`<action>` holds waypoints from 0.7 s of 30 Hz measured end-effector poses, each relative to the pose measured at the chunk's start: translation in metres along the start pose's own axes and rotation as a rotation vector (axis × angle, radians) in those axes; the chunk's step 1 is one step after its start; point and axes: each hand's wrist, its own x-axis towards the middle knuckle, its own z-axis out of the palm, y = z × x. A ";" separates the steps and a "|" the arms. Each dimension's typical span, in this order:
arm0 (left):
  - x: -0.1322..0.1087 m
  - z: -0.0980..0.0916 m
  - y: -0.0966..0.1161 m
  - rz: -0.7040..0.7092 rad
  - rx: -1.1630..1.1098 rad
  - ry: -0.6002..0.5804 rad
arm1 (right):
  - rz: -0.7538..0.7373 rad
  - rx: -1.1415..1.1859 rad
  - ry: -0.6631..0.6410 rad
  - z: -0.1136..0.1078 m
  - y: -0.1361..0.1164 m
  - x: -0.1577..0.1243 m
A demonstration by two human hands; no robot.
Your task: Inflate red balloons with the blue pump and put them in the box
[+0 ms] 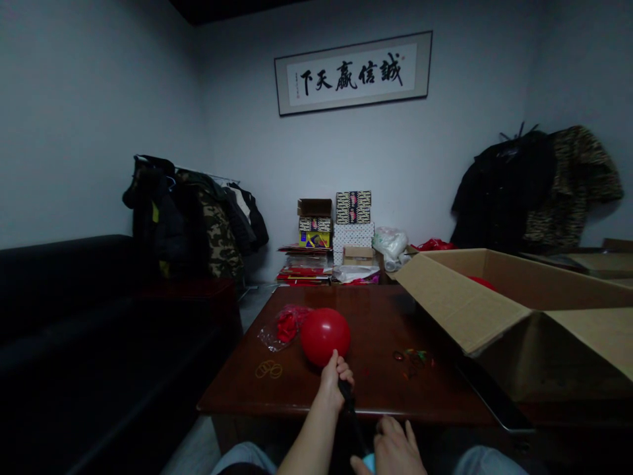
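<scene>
Over the tabletop [380,316], my left fingers [344,373] clasped a black tube [345,390] by the red balloon [325,333]; right fingers [391,427], I couldn't tell.

Pale walls [237,142] r dimly lit, w/ blk sofa [62,284] at L, framed calligraphy [353,76].

Office-like lounge, black sofa [74,297], low wooden table [380,320], framed calligraphy [351,76], coat rack [215,176], stacked boxes [353,208]

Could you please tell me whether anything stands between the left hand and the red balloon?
Nothing visible does: the left hand is at the near side of the red balloon, gripping the black tube.
</scene>
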 end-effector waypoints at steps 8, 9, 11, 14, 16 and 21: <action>0.001 -0.017 -0.020 0.070 0.099 -0.014 | 0.041 -0.039 0.112 -0.013 -0.020 0.034; 0.002 -0.019 -0.020 0.088 0.120 0.003 | 0.047 -0.041 0.119 -0.010 -0.021 0.037; 0.004 -0.024 -0.020 0.143 0.151 0.021 | 0.051 -0.050 0.119 -0.003 -0.022 0.039; 0.007 -0.029 -0.020 0.179 0.184 0.015 | 0.058 -0.072 0.117 0.007 -0.021 0.037; 0.009 -0.031 -0.021 0.186 0.206 0.017 | 0.065 -0.092 0.124 0.013 -0.020 0.035; 0.020 -0.038 -0.022 0.200 0.195 0.079 | 0.065 -0.125 0.124 0.034 -0.008 0.034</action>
